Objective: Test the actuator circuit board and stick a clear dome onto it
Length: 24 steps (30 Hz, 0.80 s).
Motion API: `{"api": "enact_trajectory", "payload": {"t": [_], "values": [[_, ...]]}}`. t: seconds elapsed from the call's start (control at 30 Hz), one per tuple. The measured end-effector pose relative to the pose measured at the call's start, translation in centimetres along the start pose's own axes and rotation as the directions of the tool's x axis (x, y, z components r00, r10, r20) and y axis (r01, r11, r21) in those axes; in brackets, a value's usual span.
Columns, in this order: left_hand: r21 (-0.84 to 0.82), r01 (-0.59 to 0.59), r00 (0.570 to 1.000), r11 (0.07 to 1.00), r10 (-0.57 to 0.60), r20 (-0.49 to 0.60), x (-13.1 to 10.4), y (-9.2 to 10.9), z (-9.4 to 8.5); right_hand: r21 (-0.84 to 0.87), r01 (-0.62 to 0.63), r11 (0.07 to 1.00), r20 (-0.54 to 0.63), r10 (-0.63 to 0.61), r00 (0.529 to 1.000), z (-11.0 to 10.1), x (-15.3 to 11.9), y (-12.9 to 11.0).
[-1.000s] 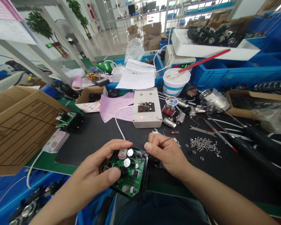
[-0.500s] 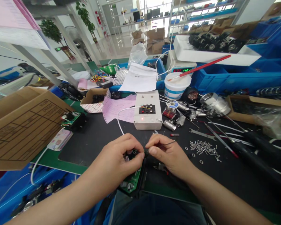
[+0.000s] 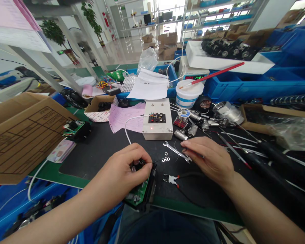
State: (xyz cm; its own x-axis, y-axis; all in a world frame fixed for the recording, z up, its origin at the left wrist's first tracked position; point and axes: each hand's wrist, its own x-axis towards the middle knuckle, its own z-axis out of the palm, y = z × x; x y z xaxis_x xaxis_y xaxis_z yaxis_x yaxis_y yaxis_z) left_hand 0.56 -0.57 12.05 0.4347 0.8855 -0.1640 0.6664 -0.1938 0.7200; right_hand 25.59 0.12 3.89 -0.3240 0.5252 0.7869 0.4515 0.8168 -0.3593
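Near the table's front edge, my left hand (image 3: 128,169) is closed in a pinch at the corner of a green circuit board (image 3: 136,199) in a black housing, covering much of it. A thin dark wire (image 3: 158,161) runs from those fingertips toward my right hand (image 3: 210,157). The right hand is raised to the right, thumb and fingers pinched on the wire's far part. Between the hands lie a double-ended wrench (image 3: 176,151) and several small washers (image 3: 166,159). Cutting pliers (image 3: 172,179) with open jaws rest in front of them.
Ahead stands a grey box (image 3: 157,132) with switches and a lit red lamp. A solder spool (image 3: 184,113) and metal fittings lie right of it, beside long black-handled tools (image 3: 274,152). A cardboard box (image 3: 27,135) and another circuit board (image 3: 75,128) are at left.
My right hand has moved right, away from the left hand, drawing the wire out between them. The wrench, washers and pliers now show; the screw pile is hidden behind the right hand.
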Motion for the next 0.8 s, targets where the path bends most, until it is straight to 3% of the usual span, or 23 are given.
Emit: {"api": "enact_trajectory", "payload": {"t": [0.27,0.43,0.8], "values": [[0.019,0.058,0.996,0.998,-0.059,0.067,-0.4,0.3,-0.4,-0.083,0.108,0.991,0.080,-0.101,0.992,-0.9,1.4,0.4],[0.067,0.054,0.987,0.996,-0.063,0.145,-1.0,0.2,-0.8,-0.055,0.034,0.998,0.169,-0.025,0.985,-1.5,1.7,0.9],[0.092,-0.038,0.989,0.995,0.024,0.144,-1.4,-1.1,-0.7,0.055,-0.120,0.991,0.193,0.108,0.975,-1.4,1.5,1.4]]}}
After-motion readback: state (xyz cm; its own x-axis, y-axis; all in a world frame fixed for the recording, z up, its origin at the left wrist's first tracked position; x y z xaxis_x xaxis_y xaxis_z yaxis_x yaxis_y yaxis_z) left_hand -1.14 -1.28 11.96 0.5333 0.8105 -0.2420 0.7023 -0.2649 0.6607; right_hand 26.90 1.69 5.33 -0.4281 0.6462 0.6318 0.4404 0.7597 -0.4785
